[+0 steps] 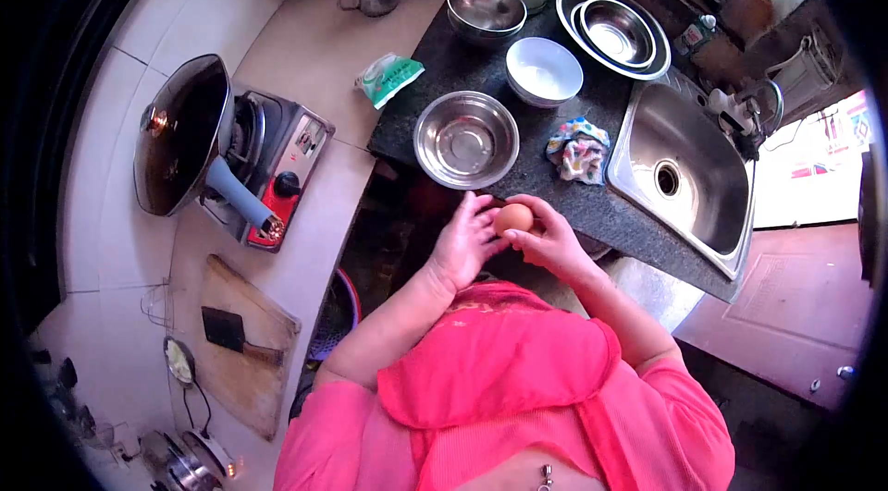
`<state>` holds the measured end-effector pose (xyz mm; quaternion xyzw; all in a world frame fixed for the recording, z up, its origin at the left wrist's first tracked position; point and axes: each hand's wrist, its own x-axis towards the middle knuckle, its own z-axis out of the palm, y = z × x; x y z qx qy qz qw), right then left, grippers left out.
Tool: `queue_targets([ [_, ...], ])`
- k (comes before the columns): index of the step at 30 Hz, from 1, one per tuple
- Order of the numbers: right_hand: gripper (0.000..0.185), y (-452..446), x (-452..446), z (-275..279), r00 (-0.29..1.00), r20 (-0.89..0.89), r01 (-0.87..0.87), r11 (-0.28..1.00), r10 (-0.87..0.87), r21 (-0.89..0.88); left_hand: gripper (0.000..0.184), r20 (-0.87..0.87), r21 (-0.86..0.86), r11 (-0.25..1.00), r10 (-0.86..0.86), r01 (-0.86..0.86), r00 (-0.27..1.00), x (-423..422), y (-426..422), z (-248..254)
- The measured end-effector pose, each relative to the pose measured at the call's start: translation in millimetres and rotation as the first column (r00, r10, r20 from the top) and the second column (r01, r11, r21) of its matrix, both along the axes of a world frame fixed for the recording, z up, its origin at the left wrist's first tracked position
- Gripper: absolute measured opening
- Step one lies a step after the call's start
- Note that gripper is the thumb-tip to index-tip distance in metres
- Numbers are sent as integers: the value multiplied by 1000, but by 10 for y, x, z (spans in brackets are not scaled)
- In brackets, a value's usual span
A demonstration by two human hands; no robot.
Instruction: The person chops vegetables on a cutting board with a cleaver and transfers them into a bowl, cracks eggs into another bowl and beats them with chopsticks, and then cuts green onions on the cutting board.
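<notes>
A brown egg (pixel 513 219) is held in the fingers of my right hand (pixel 558 241), just off the counter's front edge. Close by on the left, my left hand (pixel 465 244) is open, its fingers apart and near the egg; whether they touch it I cannot tell. Straight ahead of both hands, a shiny metal bowl (pixel 465 140) sits at the edge of the dark counter. A white bowl (pixel 544 72) stands behind it to the right, and a crumpled patterned cloth (pixel 579 150) lies right of that.
To the right is a steel sink (pixel 689 172) with a tap. Stacked metal bowls (pixel 486 8) and a metal basin (pixel 614 30) stand farther back. Leftward are a green packet (pixel 389 79), a gas stove (pixel 277 167), a wok (pixel 185 135) and a cutting board (pixel 245 380) with a spatula (pixel 242 336).
</notes>
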<state>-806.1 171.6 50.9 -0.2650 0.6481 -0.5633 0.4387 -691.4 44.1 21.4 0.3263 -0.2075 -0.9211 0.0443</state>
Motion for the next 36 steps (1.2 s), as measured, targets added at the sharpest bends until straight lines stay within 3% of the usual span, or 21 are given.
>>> queue_targets([
  [2,54,-151,15,-3,898,-428,-146,987,104,-67,53,-267,83,991,-78,104,960,-8,-29,192],
  [3,55,-219,34,-35,959,-279,-76,995,56,-61,51,-276,100,989,-79,111,958,-4,-108,197],
  [4,47,-310,39,247,991,125,31,995,-43,93,50,-306,119,983,-98,141,947,10,-237,116],
  [6,40,-421,-186,269,773,602,237,971,-199,16,51,-267,78,994,-56,80,962,36,-452,51],
  [8,38,-483,-227,335,688,724,359,893,-55,-273,53,-259,68,997,-7,26,966,21,-607,83],
  [10,43,-593,-188,375,799,587,380,868,-133,-319,56,-261,76,997,24,-4,965,-47,-754,123],
  [12,51,-760,-25,543,914,320,374,826,-251,-421,59,-272,108,994,43,-14,961,-124,-826,141],
  [14,57,-927,101,508,931,67,326,731,-360,-600,65,-280,131,991,59,-23,958,-187,-847,228],
  [15,56,-926,45,420,808,-446,108,842,-384,-528,66,-295,154,988,65,-20,953,-226,-854,277],
  [16,56,-941,-26,372,464,-837,-36,938,-290,-345,67,-311,172,985,69,-15,948,-264,-871,303],
  [17,52,-982,-54,328,378,-915,-113,975,-137,-193,69,-419,50,997,-27,53,907,-276,-902,289],
  [18,52,-1002,-64,282,352,-935,-133,986,-46,-98,69,-392,30,998,-35,50,919,-293,-924,254],
  [20,52,-1006,-157,187,498,-850,-68,970,-170,-234,69,-335,-10,999,-39,38,941,-349,-953,188],
  [21,52,-1025,-204,189,792,-570,17,942,-218,-336,67,-316,23,1000,15,-8,949,-371,-949,199],
  [22,52,-1050,-241,219,954,-193,141,909,-231,-393,67,-295,11,999,38,-37,955,-377,-937,218],
  [23,52,-1021,-328,313,985,38,172,904,-171,-392,67,-275,-5,998,58,-62,960,-390,-931,241],
  [26,45,-861,-586,231,861,500,249,931,-88,-265,49,-296,-24,993,107,-119,949,-408,-908,303],
  [27,39,-854,-592,155,835,541,273,930,-103,-244,45,-301,-77,989,101,-130,948,-403,-888,337],
  [30,38,-797,-667,107,617,774,117,956,142,-268,41,-303,-165,976,87,-142,949,-410,-845,415],
  [34,38,-805,-597,227,572,820,222,957,27,-186,43,-241,-246,955,107,-167,965,-431,-824,421],
  [36,37,-781,-654,175,547,835,238,944,65,-230,43,-261,-179,966,135,-185,956,-444,-826,435],
])
